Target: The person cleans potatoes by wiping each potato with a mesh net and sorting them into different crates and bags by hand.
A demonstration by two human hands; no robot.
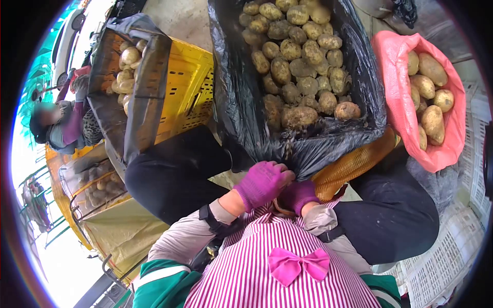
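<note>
My left hand [263, 185], in a purple knitted glove, is closed on the gathered near edge of a black plastic bag [308, 149]. Just beside and below it, my right hand [300, 197] in a matching glove is curled at the same bunched plastic; its fingertips are partly hidden. The bag lines a container between my knees, its folds drawn toward both hands. Inside lie many soil-covered potatoes [303, 56], with loose dirt at the near end. An orange mesh sack [354, 167] hangs beside my right hand.
To the right stands a pink sack [382, 66] with cleaner potatoes [433, 123]. On the left, a yellow crate [187, 77] adjoins a dark-lined container of potatoes [128, 64]. Another person [67, 120] sits beyond it. White crates [441, 251] lie at lower right.
</note>
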